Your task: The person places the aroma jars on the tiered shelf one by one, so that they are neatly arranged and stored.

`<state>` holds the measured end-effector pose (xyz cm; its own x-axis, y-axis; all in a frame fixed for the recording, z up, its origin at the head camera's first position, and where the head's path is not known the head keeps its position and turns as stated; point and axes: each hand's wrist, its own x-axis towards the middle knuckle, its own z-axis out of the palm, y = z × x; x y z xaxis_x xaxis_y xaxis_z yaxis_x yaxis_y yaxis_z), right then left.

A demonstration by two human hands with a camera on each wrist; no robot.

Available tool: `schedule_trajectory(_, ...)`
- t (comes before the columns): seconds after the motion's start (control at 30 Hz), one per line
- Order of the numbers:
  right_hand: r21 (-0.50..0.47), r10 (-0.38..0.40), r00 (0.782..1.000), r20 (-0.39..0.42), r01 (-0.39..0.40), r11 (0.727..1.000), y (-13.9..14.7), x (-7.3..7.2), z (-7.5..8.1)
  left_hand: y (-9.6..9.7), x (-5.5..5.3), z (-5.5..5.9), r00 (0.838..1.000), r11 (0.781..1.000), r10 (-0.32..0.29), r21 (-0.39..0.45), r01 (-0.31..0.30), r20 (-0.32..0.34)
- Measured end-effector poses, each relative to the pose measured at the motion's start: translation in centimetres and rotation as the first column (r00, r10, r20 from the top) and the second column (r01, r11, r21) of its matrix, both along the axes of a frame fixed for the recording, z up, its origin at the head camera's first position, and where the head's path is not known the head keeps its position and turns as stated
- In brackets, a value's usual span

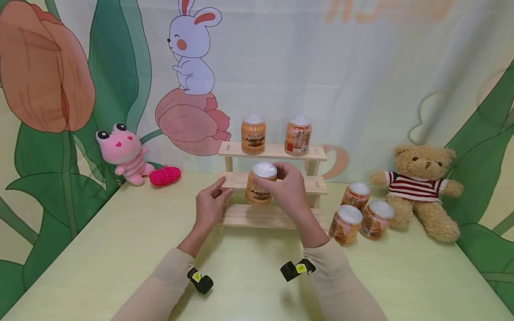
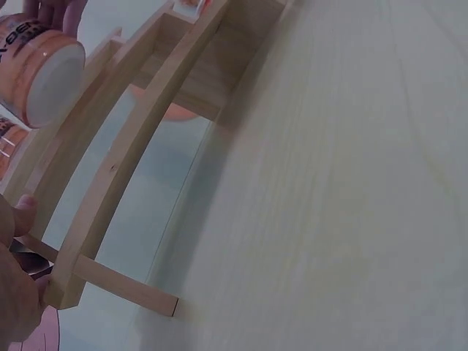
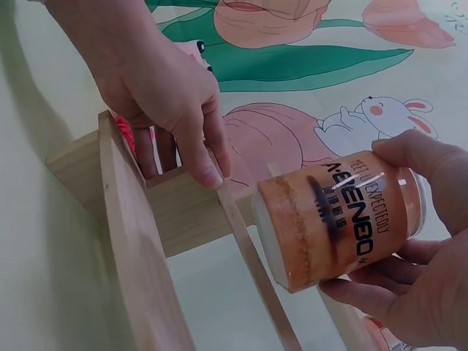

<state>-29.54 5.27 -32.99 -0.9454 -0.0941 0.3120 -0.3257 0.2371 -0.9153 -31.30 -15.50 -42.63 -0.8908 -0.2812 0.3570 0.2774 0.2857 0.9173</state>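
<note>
Between right fingers, jar upright, lid up

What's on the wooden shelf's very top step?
On the top step, an A-BENBO jar stands on the left and a small-print jar on the right. They cover the spots under them and whatever is straight behind, so I can't see that.

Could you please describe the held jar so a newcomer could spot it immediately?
Find the tiered wooden rack on the table. By its middle shelf is an orange, white-topped jar. Unlike the other jars, which stand untouched, it is gripped by the right hand.
</note>
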Motion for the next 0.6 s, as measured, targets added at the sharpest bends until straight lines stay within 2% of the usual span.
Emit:
schedule_trajectory(0.3, 0.109, -0.057, 0.998, -0.03, 0.06, 0.992, -0.6, -2.4, 0.8, 0.0, 0.1, 0.2, 1.0, 1.0, 0.007, 0.015, -0.007, -0.01)
schedule_trajectory(0.6, 0.128, -0.058, 0.997, -0.043, 0.063, 0.99, -1.1, -4.5, 0.8, -0.1, 0.0, 0.3, 1.0, 1.0, 0.003, -0.008, -0.003, -0.012)
